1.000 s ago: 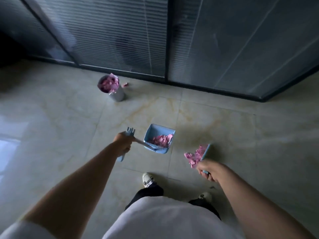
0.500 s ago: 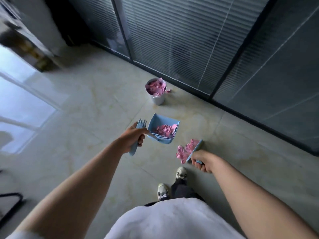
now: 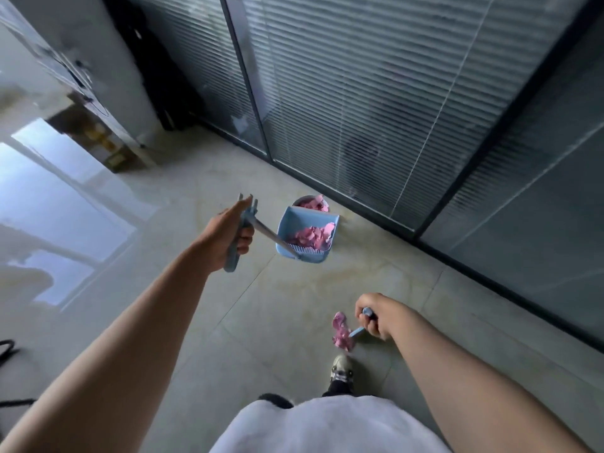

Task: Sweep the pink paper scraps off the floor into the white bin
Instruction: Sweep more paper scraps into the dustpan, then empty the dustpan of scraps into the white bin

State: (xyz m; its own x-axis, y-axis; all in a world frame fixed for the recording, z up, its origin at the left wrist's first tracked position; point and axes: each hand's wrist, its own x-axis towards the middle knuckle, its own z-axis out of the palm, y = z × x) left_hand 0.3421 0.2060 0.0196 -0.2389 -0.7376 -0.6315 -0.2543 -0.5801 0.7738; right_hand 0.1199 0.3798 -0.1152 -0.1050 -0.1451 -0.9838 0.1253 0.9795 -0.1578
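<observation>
Both hands grip tools: my left hand [image 3: 228, 238] carries the loaded dustpan [image 3: 307, 235] beside the white bin [image 3: 310, 202]. My right hand [image 3: 379, 317] clasps the brush [image 3: 358, 330]. Next, I'd tip the pink scraps [image 3: 312, 235] in.

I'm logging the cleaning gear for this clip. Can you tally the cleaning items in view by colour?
Blue: 2, the dustpan held by the left hand and the brush held by the right hand.
White: 1, the bin.
Total: 3.

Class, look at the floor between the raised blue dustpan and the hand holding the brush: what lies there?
In the head view, only bare floor tile lies between the dustpan and the right hand.
</observation>
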